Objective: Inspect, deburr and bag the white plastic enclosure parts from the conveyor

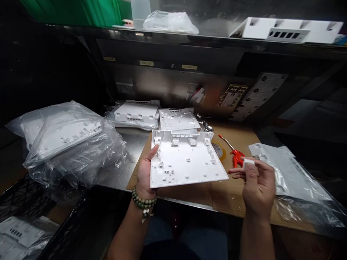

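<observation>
My left hand (145,171) grips the left edge of a white plastic housing panel (184,169), thumb on its inner face. The panel is tilted toward me above the bench, showing clips and small posts. To its right, my right hand (258,184) pinches a small white piece (248,162) between thumb and fingers; its exact kind is unclear, perhaps cloth or foam. Just behind that hand lies a red air blow gun (237,157) with a thin metal nozzle. A roll of tape (218,150) is partly hidden behind the panel's right edge.
Bagged white panels (67,137) are heaped at left, and another bagged panel (292,173) lies at right. More white housings (137,111) stand at the back. Cardboard (227,195) covers part of the metal bench. A black crate (67,224) sits lower left; a shelf (217,39) runs overhead.
</observation>
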`<state>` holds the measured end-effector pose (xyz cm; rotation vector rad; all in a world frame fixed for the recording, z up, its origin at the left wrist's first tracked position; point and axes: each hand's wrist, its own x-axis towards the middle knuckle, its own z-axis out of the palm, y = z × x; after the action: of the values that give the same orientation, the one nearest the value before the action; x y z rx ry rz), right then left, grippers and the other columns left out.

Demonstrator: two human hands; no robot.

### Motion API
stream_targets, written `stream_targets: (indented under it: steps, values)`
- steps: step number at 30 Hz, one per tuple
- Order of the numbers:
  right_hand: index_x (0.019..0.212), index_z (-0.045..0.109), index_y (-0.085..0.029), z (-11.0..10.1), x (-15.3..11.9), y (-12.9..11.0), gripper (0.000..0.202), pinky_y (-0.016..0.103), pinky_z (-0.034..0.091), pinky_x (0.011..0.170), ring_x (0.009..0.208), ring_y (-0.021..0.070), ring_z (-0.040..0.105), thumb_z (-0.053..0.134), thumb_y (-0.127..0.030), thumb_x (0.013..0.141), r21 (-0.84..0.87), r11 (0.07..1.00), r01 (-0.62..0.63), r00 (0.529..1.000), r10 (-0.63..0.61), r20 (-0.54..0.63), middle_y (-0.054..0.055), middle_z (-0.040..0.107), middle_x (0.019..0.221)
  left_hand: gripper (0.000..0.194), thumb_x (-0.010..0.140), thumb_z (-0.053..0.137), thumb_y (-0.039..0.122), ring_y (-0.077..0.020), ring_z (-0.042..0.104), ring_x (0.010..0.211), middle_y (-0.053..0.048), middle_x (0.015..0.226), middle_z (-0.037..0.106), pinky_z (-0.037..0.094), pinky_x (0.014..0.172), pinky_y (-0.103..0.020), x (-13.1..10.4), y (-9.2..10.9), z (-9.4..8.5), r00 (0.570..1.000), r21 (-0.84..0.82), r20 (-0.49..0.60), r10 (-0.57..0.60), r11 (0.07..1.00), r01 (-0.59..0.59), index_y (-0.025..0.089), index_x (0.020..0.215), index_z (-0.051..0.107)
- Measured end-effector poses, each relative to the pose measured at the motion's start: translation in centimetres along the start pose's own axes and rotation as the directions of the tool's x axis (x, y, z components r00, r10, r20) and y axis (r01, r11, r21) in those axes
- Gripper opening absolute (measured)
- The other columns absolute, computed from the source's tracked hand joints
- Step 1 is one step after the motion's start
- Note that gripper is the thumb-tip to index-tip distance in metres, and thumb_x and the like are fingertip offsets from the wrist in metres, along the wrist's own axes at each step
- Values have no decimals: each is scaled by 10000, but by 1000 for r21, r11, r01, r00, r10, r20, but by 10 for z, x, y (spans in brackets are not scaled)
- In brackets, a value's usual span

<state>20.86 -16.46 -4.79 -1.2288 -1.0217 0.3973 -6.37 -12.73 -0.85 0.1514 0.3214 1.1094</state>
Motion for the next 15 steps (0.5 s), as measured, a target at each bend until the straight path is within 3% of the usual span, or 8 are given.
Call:
stream_targets:
  steps: [2, 4, 6, 8, 10, 15]
  values:
    - [1067, 681, -221, 4, -6, -8, 205, 318, 550, 705, 779, 154, 686, 739, -377, 948, -110, 988, 108, 994, -104, 40, 45, 691, 1072, 551, 1020, 417, 338, -394, 646, 1297, -199, 1336, 717, 419, 1175, -593, 1, -2, 6, 999, -53, -32, 11, 999, -13, 103, 1505, 532]
    - [1080, 726, -236, 16, -20, -26, 126, 329, 552, 830, 924, 181, 685, 731, -263, 958, -127, 964, 233, 949, -197, 248, 44, 697, 1039, 551, 1022, 424, 346, -393, 656, 1282, -193, 1325, 725, 422, 1176, -590, 2, -6, 12, 997, -80, -59, 41, 996, -46, 99, 1500, 540]
    - [1170, 721, -249, 33, -36, -48, 210, 325, 554, 880, 1001, 189, 683, 699, -179, 972, -39, 949, 313, 836, -256, 486, 51, 709, 1062, 535, 1022, 430, 335, -387, 669, 1264, -185, 1305, 737, 429, 1173, -583, 3, -13, 17, 996, -87, -67, 63, 994, -69, 103, 1487, 558]
    - [1211, 702, -227, 52, -52, -67, 254, 306, 566, 851, 981, 181, 685, 687, -140, 973, 66, 935, 348, 731, -314, 605, 59, 710, 1050, 520, 1024, 430, 325, -379, 680, 1250, -178, 1289, 746, 435, 1172, -572, 4, -19, 21, 996, -88, -62, 71, 993, -76, 106, 1472, 576]
    - [1160, 706, -195, 67, -63, -78, 208, 301, 565, 805, 928, 178, 676, 703, -137, 961, 116, 919, 377, 687, -362, 630, 60, 704, 995, 506, 1027, 435, 324, -371, 685, 1243, -173, 1285, 749, 436, 1173, -559, 4, -23, 23, 996, -87, -57, 65, 994, -70, 109, 1458, 590]
    - [1073, 721, -174, 76, -71, -74, 142, 335, 526, 763, 854, 188, 638, 716, -122, 941, 85, 884, 460, 664, -406, 627, 59, 697, 929, 509, 1032, 458, 360, -372, 684, 1243, -177, 1297, 742, 430, 1179, -552, 1, -22, 21, 995, -85, -73, 63, 994, -69, 106, 1452, 594]
